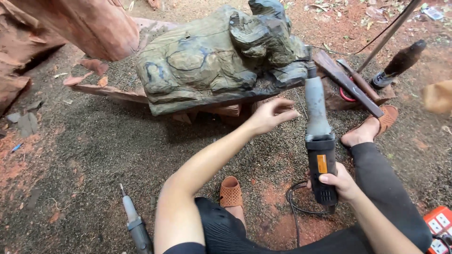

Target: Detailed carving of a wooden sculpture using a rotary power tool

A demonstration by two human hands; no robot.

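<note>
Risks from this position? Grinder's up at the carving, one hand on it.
1. The right hand alone grips the die grinder; a kick off the wood carving may twist it loose.
2. The left hand is open beside the tool's neck.
3. The cord loops by sandalled feet.

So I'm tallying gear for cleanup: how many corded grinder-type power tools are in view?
2. One grinder is in the right hand, tip at the carved wood block; a second grinder lies on the ground, lower left. Others may be hidden.

Bare arms, black trousers [376,178], 2 orange perforated slippers [230,192].
</note>
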